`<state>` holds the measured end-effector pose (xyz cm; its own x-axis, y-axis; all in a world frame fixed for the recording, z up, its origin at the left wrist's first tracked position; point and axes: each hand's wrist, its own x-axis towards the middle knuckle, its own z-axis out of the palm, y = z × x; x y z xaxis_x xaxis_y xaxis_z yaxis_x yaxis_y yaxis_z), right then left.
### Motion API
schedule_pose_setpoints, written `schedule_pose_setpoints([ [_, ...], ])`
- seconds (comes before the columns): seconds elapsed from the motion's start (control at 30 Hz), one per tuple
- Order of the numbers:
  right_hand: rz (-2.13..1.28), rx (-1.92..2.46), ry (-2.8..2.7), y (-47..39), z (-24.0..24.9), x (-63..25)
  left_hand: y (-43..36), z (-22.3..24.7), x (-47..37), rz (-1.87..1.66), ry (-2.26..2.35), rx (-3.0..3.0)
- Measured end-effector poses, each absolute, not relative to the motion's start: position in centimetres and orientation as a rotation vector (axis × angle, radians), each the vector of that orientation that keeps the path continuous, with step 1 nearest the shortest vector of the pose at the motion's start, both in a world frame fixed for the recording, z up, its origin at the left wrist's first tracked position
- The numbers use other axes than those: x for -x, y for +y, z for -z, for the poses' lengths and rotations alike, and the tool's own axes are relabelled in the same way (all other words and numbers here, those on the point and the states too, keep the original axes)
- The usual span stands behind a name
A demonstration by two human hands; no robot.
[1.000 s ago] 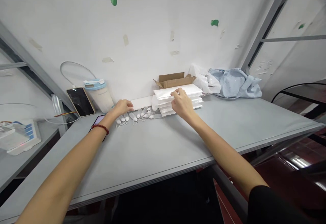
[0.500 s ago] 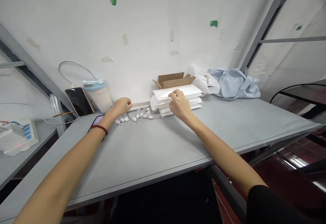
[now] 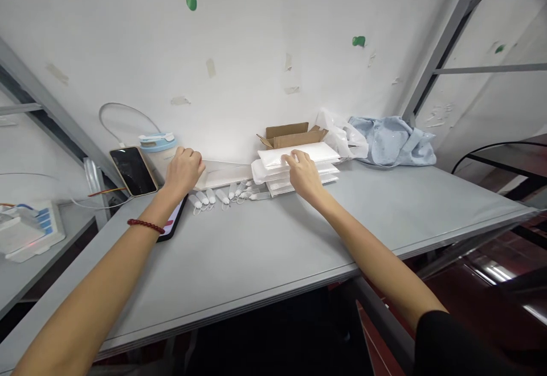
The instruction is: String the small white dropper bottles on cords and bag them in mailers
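Observation:
My left hand [image 3: 183,170] is closed, fingers curled together, in front of a cup with a light blue lid [image 3: 157,143]. From it a clear plastic strip [image 3: 226,175] runs right along the wall to a stack of white padded envelopes [image 3: 301,155]; the grip itself is partly hidden. My right hand [image 3: 304,176] rests at the stack, its bent thumb and fingers on the top envelope. Between the hands lie several small white tubes with loops [image 3: 222,196]. Under my left wrist a phone [image 3: 173,222] lies partly covered.
Behind the stack stands an open cardboard box [image 3: 297,137]. A white plastic bag [image 3: 342,134] and a light blue cloth bag [image 3: 391,141] lie to its right. At left a second phone [image 3: 133,171] leans, with a cable, near a power strip [image 3: 36,228]. The grey table [image 3: 256,250] has a front edge close to me.
My left hand has moved left and slightly up, and more of the clear strip shows between it and the stack. My right hand has hardly moved. More of the lying phone is visible.

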<state>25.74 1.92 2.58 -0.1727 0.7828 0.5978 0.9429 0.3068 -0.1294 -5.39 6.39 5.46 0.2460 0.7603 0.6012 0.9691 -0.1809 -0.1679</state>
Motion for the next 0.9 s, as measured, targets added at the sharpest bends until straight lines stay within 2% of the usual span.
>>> schedule_pose_setpoints([
  [0.33,0.319,1.419,-2.012,3.2,-2.0,-26.7,2.3,-5.1,5.4,0.926,-1.511,1.952],
  [0.57,0.36,1.397,-2.003,3.3,-2.0,-26.8,0.5,-4.6,6.9,1.042,-1.299,1.742],
  [0.77,0.35,1.367,-1.986,3.1,-2.0,-26.6,0.4,-5.3,8.4,1.311,-1.507,1.49],
  [0.9,0.355,1.234,-1.936,2.2,-2.3,-25.6,-0.3,-5.2,6.4,1.509,-1.611,1.543],
])
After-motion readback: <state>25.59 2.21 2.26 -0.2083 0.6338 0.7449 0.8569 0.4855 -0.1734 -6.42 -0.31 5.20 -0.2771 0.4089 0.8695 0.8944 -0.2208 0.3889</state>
